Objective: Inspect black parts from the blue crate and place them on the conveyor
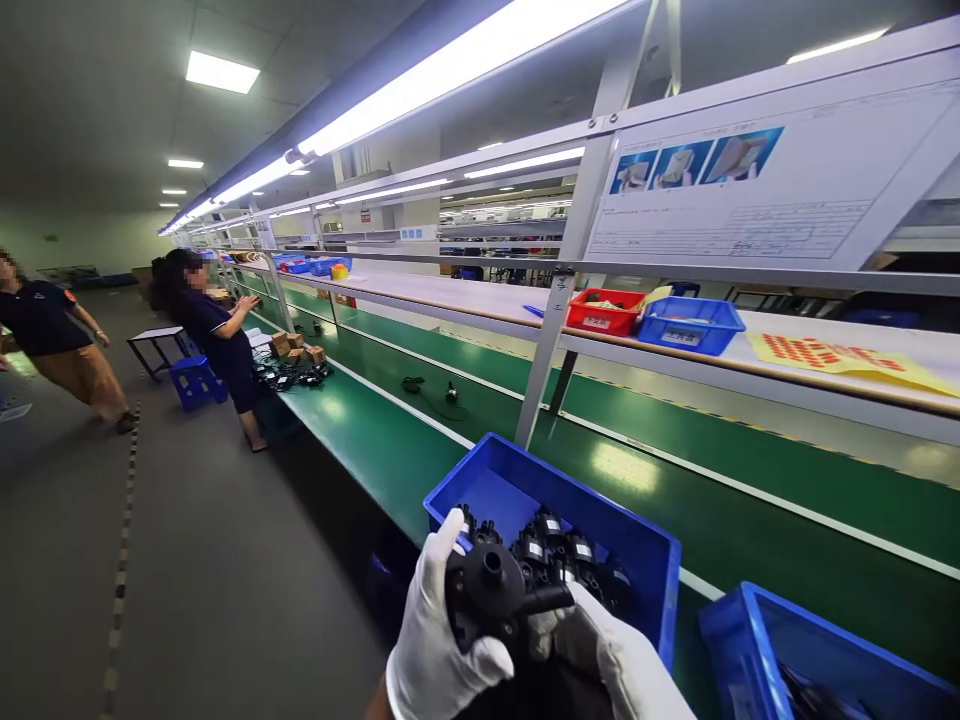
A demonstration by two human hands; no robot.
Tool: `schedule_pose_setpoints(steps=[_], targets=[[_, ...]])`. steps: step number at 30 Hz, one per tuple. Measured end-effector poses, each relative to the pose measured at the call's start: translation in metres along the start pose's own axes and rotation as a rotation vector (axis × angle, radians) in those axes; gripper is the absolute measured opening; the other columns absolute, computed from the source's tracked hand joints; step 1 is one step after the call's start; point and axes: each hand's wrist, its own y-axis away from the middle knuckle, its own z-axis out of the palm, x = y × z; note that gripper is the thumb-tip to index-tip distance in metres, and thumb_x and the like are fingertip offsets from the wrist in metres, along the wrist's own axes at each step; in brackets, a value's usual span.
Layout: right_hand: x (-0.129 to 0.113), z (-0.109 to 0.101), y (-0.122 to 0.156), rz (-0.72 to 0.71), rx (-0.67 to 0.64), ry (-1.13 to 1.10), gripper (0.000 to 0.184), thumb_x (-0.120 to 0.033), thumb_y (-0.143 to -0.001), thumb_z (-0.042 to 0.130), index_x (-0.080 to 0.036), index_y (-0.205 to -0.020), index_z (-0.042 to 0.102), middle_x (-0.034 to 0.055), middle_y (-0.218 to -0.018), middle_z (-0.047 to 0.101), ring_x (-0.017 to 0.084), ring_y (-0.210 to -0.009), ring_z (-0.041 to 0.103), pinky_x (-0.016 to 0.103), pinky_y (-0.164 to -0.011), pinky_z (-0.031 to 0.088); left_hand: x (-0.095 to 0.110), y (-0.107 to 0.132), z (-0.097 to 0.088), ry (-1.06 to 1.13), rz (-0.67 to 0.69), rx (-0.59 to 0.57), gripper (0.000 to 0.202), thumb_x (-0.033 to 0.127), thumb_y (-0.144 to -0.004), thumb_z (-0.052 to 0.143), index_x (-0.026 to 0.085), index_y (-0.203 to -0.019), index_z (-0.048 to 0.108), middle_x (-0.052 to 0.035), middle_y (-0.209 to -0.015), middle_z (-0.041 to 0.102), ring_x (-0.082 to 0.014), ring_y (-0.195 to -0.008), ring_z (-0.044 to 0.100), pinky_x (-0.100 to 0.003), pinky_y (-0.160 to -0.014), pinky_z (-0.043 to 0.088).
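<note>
A small black water pump (491, 580) with a round housing, a short tube on its face and a side spout is held up in front of the blue bin. Around its left side wraps my left hand (442, 620) in a white glove, thumb and fingers closed on the housing. My right hand (607, 650), also gloved, has its fingers curled at the spout, and part of them is hidden behind the pump. A bit of blue shows near my left fingertips. Several similar black pumps with white labels (551, 545) lie in the blue bin (540, 465) just beyond.
Another blue bin (810, 640) with dark parts stands at the lower right. The green conveyor bench (375, 420) runs away left, carrying cables and small boxes. Above are a shelf with a red tray (604, 318) and a blue tray (694, 325). Two people are at the left.
</note>
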Motion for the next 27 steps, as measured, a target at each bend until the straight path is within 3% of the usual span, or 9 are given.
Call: schedule_pose_setpoints(steps=[4,9,13,21,27], targets=[[-0.014,0.002,0.001,0.082,-0.041,-0.002,0.071,-0.083,-0.090,0.032,-0.023,-0.081,0.069,0.0067,-0.073,0.069,0.025,-0.071,0.068,0.036,-0.072,0.059,-0.009,0.011,0.006,-0.427,0.246,0.125,0.126,0.098,-0.068,0.041,0.017,-0.162,0.018,-0.0113,-0.109,0.062,-0.0260,-0.090,0.065,-0.042,-0.083,0.058],[-0.023,0.000,0.006,0.063,0.053,0.127,0.073,-0.087,-0.087,0.030,-0.023,-0.075,0.062,0.0051,-0.069,0.064,0.021,-0.064,0.058,0.033,-0.064,0.055,0.005,0.011,0.005,-0.609,0.477,0.146,0.122,0.095,-0.073,0.034,0.014,-0.163,0.016,-0.0088,-0.098,0.063,-0.0239,-0.082,0.066,-0.038,-0.075,0.059],[-0.022,-0.001,0.005,0.060,0.041,0.123,0.075,-0.090,-0.084,0.032,-0.022,-0.073,0.063,0.0051,-0.067,0.063,0.022,-0.064,0.057,0.035,-0.064,0.055,0.014,0.006,0.004,-0.606,0.498,0.153,0.123,0.095,-0.072,0.036,0.014,-0.163,0.015,-0.0080,-0.097,0.063,-0.0222,-0.078,0.065,-0.037,-0.074,0.060],[-0.024,0.001,-0.001,0.052,-0.027,0.108,0.073,-0.085,-0.088,0.030,-0.021,-0.075,0.063,0.0046,-0.068,0.062,0.023,-0.069,0.060,0.038,-0.072,0.057,0.009,0.006,0.001,-0.495,0.429,0.112,0.127,0.097,-0.068,0.036,0.016,-0.163,0.013,-0.0041,-0.093,0.056,-0.0195,-0.073,0.062,-0.036,-0.069,0.060],[-0.025,0.001,-0.009,0.083,0.053,0.154,0.076,-0.091,-0.082,0.029,-0.024,-0.064,0.060,0.0059,-0.064,0.061,0.023,-0.062,0.055,0.036,-0.062,0.055,-0.007,0.014,0.001,-0.506,0.354,0.101,0.140,0.102,-0.058,0.041,0.015,-0.163,0.009,-0.0065,-0.096,0.057,-0.0226,-0.076,0.062,-0.039,-0.072,0.059]])
